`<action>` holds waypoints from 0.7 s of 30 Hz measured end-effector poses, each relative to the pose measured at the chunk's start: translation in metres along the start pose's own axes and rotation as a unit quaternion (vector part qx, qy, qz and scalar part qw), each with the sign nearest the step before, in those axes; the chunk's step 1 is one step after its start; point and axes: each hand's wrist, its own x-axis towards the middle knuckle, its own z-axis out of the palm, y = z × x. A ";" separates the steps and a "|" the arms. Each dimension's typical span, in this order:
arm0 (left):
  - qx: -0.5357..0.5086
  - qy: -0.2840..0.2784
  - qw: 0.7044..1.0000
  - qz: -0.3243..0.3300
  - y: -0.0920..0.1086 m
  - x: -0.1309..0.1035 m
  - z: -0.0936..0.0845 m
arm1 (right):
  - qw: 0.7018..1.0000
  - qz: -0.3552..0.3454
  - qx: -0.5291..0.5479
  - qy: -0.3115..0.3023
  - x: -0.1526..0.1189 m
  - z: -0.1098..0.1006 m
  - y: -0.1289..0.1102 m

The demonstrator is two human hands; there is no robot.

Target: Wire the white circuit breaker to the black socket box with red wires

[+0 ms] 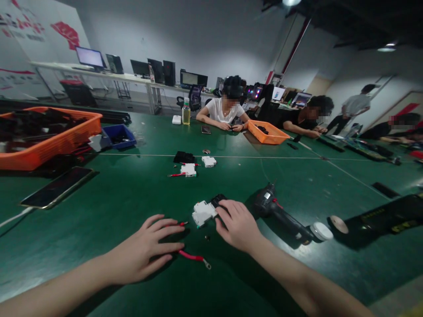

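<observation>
My left hand [148,248] lies palm down on the green table with its fingers stretched and spread. A red wire [191,256] with a metal ring terminal passes beneath its fingers, and a second red wire end [181,224] shows by the fingertips. My right hand [238,223] is lowered with fingers apart, its fingertips against the edge of a white circuit breaker [202,213] and a black part [218,199], partly covered. A small screw-like piece [207,237] rests between my hands. Farther off are another white breaker with red wires [188,170], a white module [209,162] and a black piece [184,157].
A black power screwdriver [280,213] lies right of my right hand, beside a dark cylinder [380,218]. At left are a phone [59,187], an orange basket [94,121] and a blue bin [124,140]. Co-workers sit across the table near another orange basket [272,137].
</observation>
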 end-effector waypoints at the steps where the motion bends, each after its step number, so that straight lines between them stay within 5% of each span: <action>1: 0.001 -0.001 1.000 0.004 0.000 0.000 0.000 | 1.000 0.016 -0.018 -0.015 0.001 -0.001 0.008; 8: -0.018 0.009 1.000 0.008 0.000 0.000 0.000 | 0.992 0.090 -0.080 -0.023 -0.002 0.000 0.048; 17: -0.046 0.043 0.998 0.009 0.004 0.000 0.001 | 0.994 0.005 0.109 -0.010 0.002 0.013 -0.004; 21: -0.050 0.046 0.998 -0.014 0.005 -0.002 0.003 | 0.988 -0.058 0.140 -0.018 0.001 0.010 -0.008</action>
